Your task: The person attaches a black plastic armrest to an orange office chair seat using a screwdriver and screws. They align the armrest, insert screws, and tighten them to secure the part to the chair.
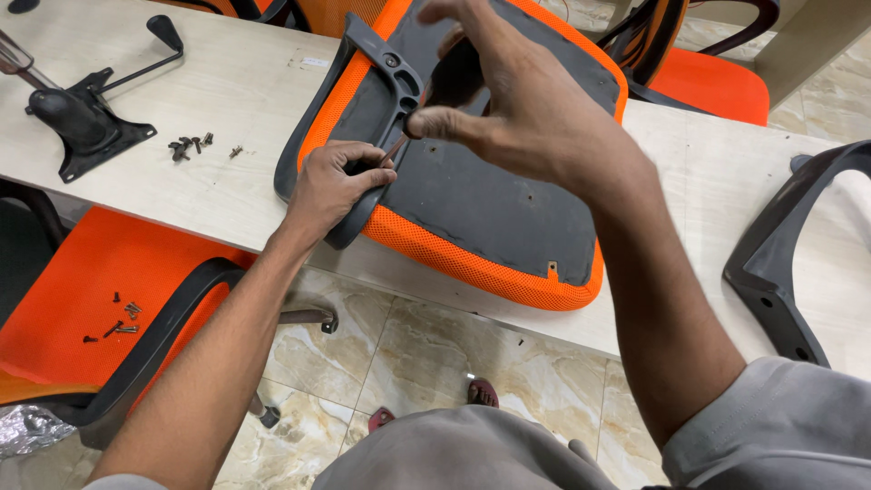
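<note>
My left hand (334, 186) gripping black plastic armrest (381, 91) w/ fingers curled, on upturned orange mesh seat (472, 263) at table (227, 91) front edge, right hand (517, 100) pinching small dark screw (396, 148)

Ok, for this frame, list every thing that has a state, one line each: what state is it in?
Orange mesh seat cushion: upside down on the pale table, overhanging its edge.
Black plastic armrest: lying on the cushion's underside.
Left hand: gripping the armrest's lower end.
Right hand: pinching a small screw at the armrest.
Black metal tilt mechanism: detached, lying on the table.
Loose dark screws: scattered on the table.
</note>
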